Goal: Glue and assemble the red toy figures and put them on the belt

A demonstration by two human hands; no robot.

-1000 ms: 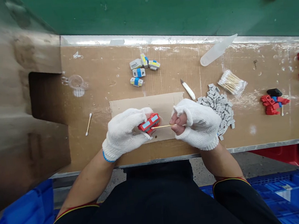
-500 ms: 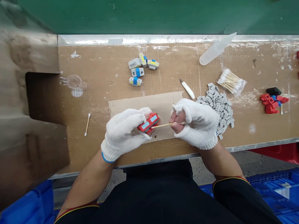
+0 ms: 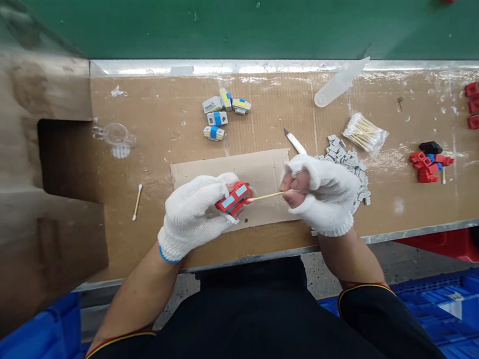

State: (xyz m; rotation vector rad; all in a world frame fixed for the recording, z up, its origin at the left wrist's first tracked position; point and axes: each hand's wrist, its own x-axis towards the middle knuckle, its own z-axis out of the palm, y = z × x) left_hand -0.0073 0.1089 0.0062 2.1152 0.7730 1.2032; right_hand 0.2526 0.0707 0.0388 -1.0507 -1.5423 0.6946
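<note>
My left hand [image 3: 198,210], in a white glove with bare fingertips, is closed round a small red toy vehicle part [image 3: 233,198] with light blue panels. My right hand [image 3: 319,193], gloved alike, pinches the shaft of a cotton swab [image 3: 267,196]. The swab's far tip is at the right end of the red part; whether it touches is too small to tell. Both hands are above a flat piece of cardboard [image 3: 259,168]. Partly behind my right hand lie a pile of small grey pieces [image 3: 352,161] and a white-handled knife [image 3: 296,142].
Several grey blocks with blue and yellow [image 3: 217,118] lie at the back. A bag of swabs [image 3: 364,132], a translucent plastic bottle [image 3: 341,82] and red parts [image 3: 426,168] are to the right. A loose swab [image 3: 137,202] lies left, near a metal wall [image 3: 0,172].
My right hand has drawn the swab a little to the right, away from the red part's underside toward its right end. My left hand keeps its hold.
</note>
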